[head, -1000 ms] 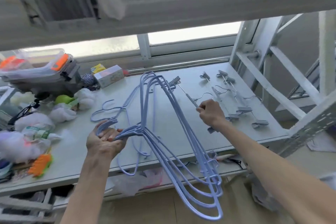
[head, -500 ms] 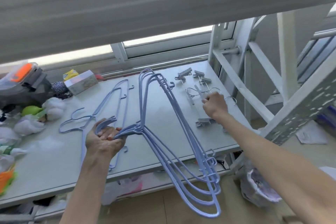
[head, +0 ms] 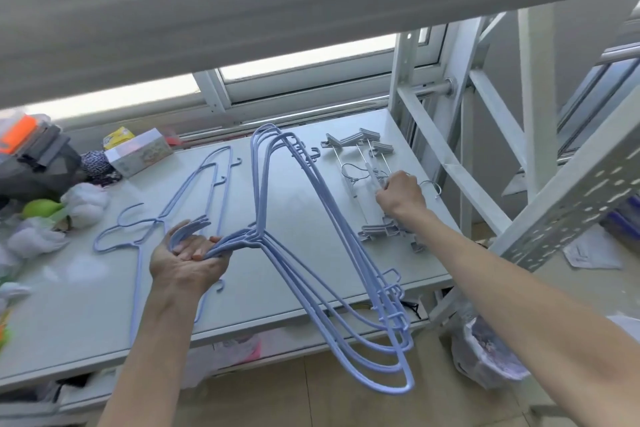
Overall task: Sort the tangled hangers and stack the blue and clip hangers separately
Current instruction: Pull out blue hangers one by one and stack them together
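Blue hangers (head: 259, 184) hang in a bunch from the person's left hand (head: 187, 260), held above the front half of a white table (head: 86, 315). Their lower loops dip past the table's front edge, over a beige tiled floor. The table stands under a bright window. A white metal frame (head: 533, 135) rises at its right end, and a blurred grey band crosses the top of the view.

The bunch holds about four hangers. At least two loose hangers (head: 157, 218) of the same blue lie flat on the table's left half. The clip hangers (head: 375, 231) lie piled near the right end; at least three show, but they overlap, so the exact count cannot be told.

Each blue hanger is thin coated wire, pale blue, with rounded shoulders and small notch hooks. The clip hangers are bare metal rods with grey clips at both ends.

The left hand is palm up, its fingers curled round the bunched hooks. The right hand (head: 401, 198) rests on the clip pile, fingers bent and pinching one rod.

Clutter sits at the far left: a small box (head: 142, 156), white fluff (head: 85, 199) and a green object (head: 38, 210). A plastic bag (head: 485, 350) lies on the floor at the right.
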`<state>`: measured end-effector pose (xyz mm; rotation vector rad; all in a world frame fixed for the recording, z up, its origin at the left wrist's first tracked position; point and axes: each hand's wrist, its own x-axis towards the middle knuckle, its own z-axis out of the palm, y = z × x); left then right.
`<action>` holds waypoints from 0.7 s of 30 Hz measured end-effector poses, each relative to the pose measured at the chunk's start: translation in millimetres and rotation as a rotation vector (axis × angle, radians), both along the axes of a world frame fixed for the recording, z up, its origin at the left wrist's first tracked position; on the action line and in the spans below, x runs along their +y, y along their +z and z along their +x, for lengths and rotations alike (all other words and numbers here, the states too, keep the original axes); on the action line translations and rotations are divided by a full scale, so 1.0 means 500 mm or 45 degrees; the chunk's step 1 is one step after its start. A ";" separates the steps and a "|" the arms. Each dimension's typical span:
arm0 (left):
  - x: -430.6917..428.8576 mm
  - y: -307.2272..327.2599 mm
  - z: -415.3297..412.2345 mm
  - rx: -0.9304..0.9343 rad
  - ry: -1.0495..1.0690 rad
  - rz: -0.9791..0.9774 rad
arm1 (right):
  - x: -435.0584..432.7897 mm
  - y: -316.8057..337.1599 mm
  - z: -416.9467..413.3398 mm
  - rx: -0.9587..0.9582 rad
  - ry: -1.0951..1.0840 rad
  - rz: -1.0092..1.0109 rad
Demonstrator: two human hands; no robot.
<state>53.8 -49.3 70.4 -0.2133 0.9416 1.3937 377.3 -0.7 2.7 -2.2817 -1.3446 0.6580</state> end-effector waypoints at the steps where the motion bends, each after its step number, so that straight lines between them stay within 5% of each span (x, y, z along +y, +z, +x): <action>1: -0.001 -0.001 0.002 0.001 -0.004 0.004 | 0.001 0.000 0.002 -0.001 -0.004 0.002; 21: -0.039 -0.007 -0.080 -0.145 0.033 -0.007 | -0.021 0.036 -0.107 -0.081 -0.004 0.123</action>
